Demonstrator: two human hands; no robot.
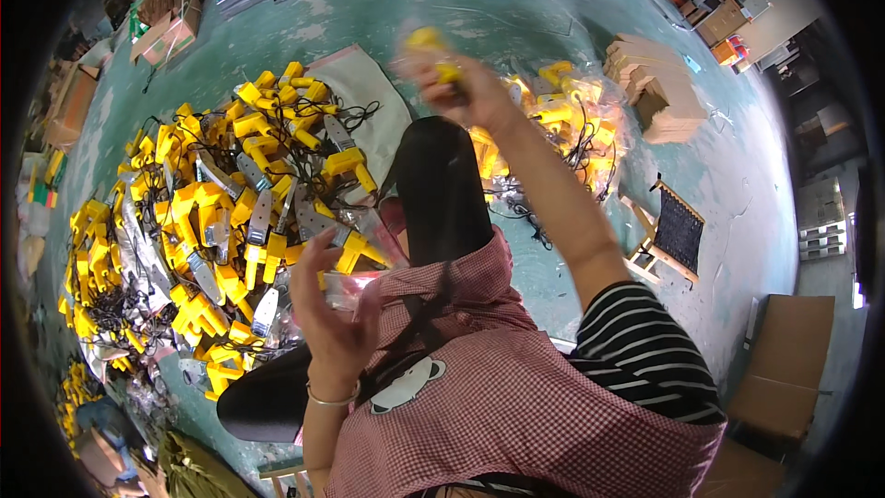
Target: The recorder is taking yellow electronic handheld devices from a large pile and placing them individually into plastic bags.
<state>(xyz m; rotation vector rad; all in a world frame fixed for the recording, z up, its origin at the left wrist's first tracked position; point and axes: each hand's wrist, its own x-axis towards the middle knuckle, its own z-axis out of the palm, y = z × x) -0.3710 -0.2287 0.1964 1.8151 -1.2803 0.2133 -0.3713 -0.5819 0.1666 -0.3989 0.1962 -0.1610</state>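
My right hand (pixel 468 97) is raised beyond my knee, closed around a yellow tool (pixel 426 40). Motion blurs the tool, and a clear plastic film seems to surround it. My left hand (pixel 334 314) hovers over my lap with fingers curled but apart, holding nothing. Beside it lie clear plastic bags (pixel 346 288). A large heap of yellow corded tools (pixel 198 207) with flat grey blades and black cords spreads across the floor to my left. To the right of my knee sits a smaller pile of yellow tools in clear bags (pixel 590 120).
A pale sheet (pixel 378 83) lies partly under the left heap. Cardboard boxes (pixel 659 92) stand beyond the bagged pile, with a small wooden stool (pixel 673 231) nearer. Flattened cardboard (pixel 784 364) is at the right. Another person (pixel 106 438) is at the lower left.
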